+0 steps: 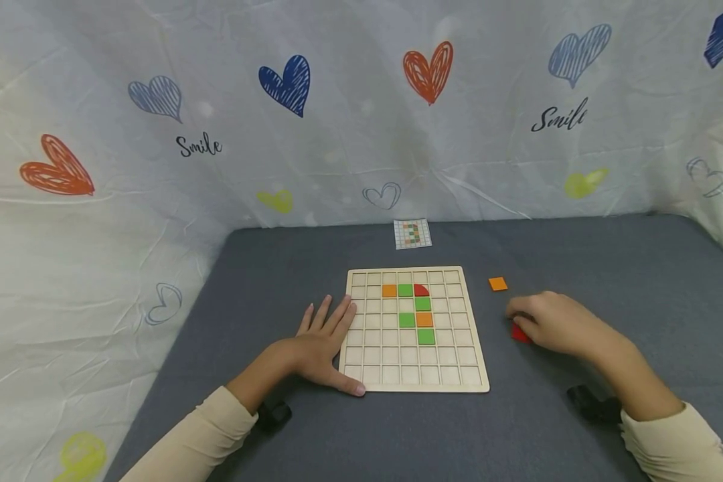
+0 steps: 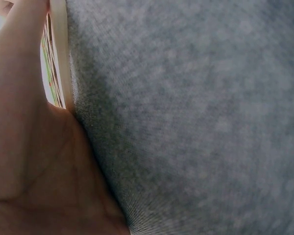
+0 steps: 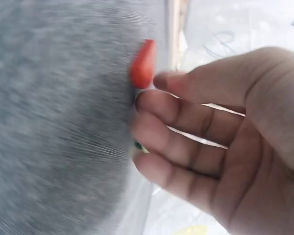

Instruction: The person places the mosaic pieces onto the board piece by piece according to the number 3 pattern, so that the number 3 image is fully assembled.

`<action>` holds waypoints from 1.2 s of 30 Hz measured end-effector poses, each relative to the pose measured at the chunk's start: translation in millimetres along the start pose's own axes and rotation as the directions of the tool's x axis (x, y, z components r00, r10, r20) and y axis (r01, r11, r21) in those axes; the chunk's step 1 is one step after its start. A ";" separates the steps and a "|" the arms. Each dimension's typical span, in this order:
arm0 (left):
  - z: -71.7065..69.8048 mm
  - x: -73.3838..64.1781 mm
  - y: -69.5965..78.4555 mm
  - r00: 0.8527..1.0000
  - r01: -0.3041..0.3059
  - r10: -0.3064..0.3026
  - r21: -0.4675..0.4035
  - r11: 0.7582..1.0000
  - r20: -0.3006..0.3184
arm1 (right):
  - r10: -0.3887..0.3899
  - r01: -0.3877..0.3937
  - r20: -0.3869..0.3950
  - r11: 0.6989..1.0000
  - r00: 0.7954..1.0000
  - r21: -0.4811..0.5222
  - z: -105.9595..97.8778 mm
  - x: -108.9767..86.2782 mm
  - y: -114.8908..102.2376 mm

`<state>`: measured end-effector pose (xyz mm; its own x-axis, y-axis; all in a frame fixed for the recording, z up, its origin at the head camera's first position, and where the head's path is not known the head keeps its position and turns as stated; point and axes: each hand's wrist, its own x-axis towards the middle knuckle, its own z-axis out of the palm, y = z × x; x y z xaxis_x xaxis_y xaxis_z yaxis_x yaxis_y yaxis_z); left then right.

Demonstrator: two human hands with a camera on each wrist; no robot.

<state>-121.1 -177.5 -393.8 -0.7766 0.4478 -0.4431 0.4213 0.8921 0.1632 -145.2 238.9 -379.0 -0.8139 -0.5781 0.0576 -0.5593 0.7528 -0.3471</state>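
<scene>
My left hand (image 1: 319, 348) lies with spread fingers along the left edge of a wooden grid board (image 1: 373, 375), the thumb at its lower left corner. In the left wrist view the palm (image 2: 54, 161) sits against the board's rim (image 2: 61, 54). Several orange, green and red pieces fill cells of the grid, including a red quarter-round (image 1: 420, 290). Right of the board, my right hand (image 1: 548, 325) is low over the table with bent fingers. A red piece (image 1: 520, 333) shows partly beneath it, beside the thumb tip (image 3: 166, 81); whether the fingers pinch it is unclear.
A loose orange square (image 1: 498, 284) lies between the board and the right hand's far side. Behind the board lies a small printed pattern card (image 1: 412, 234). The grey cloth table (image 1: 289, 268) meets a white curtain (image 1: 337, 154) with printed hearts at the back.
</scene>
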 end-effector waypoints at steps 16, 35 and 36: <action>1.2 1.1 -0.9 1.000 -0.001 0.001 0.002 1.000 -0.005 | -0.067 0.059 0.081 0.994 0.995 0.091 0.6 -3.1 -12.8; -2.3 -2.0 -0.7 0.999 -0.032 0.032 -0.017 0.999 -0.003 | -0.017 0.016 0.034 0.999 0.999 0.030 7.0 -5.1 -23.4; -2.1 -2.0 -0.8 0.999 -0.033 0.033 -0.018 0.999 -0.004 | -0.018 0.017 0.034 0.999 0.999 0.031 7.0 -5.1 -23.6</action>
<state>-120.9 -179.0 -391.2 -0.7644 0.4769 -0.4340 0.4380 0.8780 0.1932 -126.7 221.9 -377.6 -0.7979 -0.6019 0.0320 -0.5679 0.7329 -0.3747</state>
